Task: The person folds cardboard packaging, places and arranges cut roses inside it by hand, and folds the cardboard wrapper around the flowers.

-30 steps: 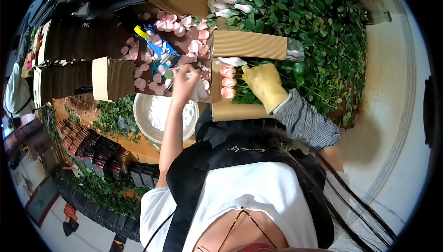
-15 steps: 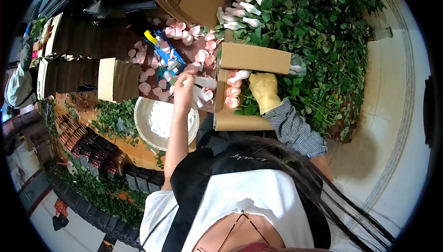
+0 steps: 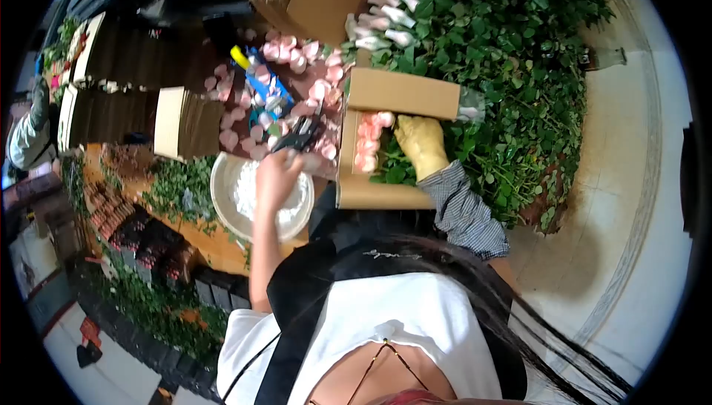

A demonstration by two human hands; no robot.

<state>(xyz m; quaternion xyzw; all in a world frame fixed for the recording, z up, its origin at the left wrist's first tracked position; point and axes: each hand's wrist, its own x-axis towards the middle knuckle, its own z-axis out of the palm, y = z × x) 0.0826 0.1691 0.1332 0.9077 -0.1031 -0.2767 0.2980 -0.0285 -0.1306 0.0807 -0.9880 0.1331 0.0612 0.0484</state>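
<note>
My left hand (image 3: 278, 175) is bare and closed around a black tool (image 3: 302, 136), whose kind is blurred, above the petal-strewn table. In a yellow glove, my right hand (image 3: 421, 147) reaches into an open cardboard box (image 3: 382, 196) and is closed over the leafy rose stems (image 3: 397, 170); its fingertips are hidden. Pink roses (image 3: 367, 145) lie in a row along the box's left side, beside the glove. Below my left hand stands a pale basin (image 3: 222, 201) holding white foam net sleeves (image 3: 247, 190).
Loose pink petals (image 3: 228, 140) surround a blue tool with a yellow part (image 3: 268, 87). A large heap of leafy stems (image 3: 512, 56) fills the right, with white-sleeved flower heads (image 3: 386, 15) at its upper left. Cardboard stacks (image 3: 182, 124) stand left. Another person's sleeve (image 3: 30, 134) shows far left.
White netting at my left hand is gone; a black tool is there now. The rose beside my glove has lost its white sleeve. My left hand has moved slightly down and left.
</note>
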